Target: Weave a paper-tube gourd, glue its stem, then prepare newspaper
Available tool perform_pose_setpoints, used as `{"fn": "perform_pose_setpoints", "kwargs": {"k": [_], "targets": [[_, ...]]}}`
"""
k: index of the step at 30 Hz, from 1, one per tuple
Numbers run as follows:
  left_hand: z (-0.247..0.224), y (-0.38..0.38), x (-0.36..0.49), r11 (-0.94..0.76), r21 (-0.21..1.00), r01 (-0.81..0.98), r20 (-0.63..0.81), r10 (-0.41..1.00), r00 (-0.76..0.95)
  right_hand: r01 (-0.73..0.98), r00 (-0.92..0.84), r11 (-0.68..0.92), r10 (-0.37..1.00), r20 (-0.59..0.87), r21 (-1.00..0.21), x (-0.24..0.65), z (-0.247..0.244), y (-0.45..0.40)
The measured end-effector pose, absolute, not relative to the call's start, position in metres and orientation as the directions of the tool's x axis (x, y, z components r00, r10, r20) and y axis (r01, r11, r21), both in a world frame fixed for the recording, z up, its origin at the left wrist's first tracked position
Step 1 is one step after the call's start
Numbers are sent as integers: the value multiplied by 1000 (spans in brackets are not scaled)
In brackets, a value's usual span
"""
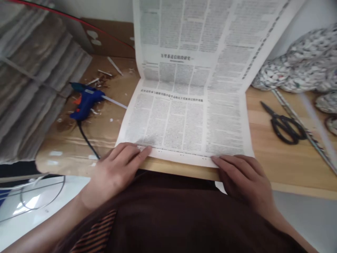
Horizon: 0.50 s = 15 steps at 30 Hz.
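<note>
A large printed newspaper sheet [179,119] rests on the wooden tabletop, its near edge at the table's front. Its far half bends upward against the wall, with a crease across the middle. At the lower left corner, my left hand [118,165] grips the near edge, thumb on top. My right hand [244,175] has hold of the same edge near the right corner, fingers bent over it. The undersides of both hands are hidden. Left of the paper lies a blue glue gun [88,102] with a glue stick in its back end.
Black-handled scissors [285,124] and a thin rolled paper strip [302,128] lie on the right. Behind them are braided paper pieces [302,66]. A tall stack of newspapers [34,80] stands at left, beside cardboard [105,130] with scraps. The glue gun's cord [88,140] runs over the front.
</note>
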State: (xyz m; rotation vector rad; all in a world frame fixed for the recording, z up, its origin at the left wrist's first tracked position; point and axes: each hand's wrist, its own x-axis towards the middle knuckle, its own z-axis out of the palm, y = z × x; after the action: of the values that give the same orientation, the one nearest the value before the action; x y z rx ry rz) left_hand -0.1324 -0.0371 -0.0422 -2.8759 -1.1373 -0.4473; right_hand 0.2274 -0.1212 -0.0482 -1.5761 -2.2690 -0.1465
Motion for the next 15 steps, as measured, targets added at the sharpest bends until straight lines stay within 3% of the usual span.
{"fn": "perform_pose_setpoints", "kwargs": {"k": [6, 15], "targets": [[-45, -34, -136, -782, 2, 624, 296, 596, 746, 947, -241, 296, 913, 329, -128, 228, -42, -128], [-37, -36, -130, -746, -23, 666, 286, 633, 719, 960, -160, 232, 912, 378, -154, 236, -45, -135]]}}
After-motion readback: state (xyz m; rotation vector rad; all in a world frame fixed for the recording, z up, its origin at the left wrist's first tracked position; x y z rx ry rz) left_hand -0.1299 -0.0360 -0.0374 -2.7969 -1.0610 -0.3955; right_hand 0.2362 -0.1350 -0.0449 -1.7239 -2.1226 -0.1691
